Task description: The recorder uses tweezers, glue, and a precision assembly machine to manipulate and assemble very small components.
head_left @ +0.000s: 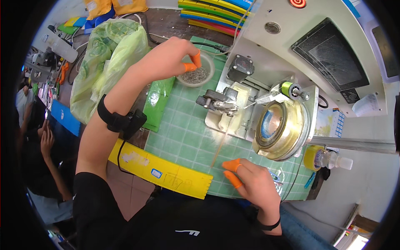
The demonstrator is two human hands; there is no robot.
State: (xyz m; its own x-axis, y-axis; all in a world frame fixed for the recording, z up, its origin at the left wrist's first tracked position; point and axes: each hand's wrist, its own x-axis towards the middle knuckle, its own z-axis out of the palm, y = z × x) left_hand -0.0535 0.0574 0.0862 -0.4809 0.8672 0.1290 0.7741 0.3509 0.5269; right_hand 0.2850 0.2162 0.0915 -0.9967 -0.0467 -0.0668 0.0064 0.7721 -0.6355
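My left hand (177, 56), with orange finger cots on its thumb and forefinger, reaches over a round translucent bowl (210, 62). Inside lies a heap of small thin metal pieces (195, 76). Its fingertips come together just above the heap; whatever they pinch is too small to make out. Low over the mat, my right hand (254, 179) holds nothing, its two orange-capped fingertips apart. Near them a thin tan strand (219, 149) runs from the machine's metal clamp fixture (223, 102). Beside the fixture sits a round yellowish metal-and-plastic assembly (277, 129).
A grey machine with a dark screen (331, 54) stands at the right. A green gridded mat (179, 133) covers the bench. Around it lie a yellow strip (166, 173), a green packet (158, 102), a pale green plastic bag (112, 62) and a tape roll (312, 157). Another person sits far left.
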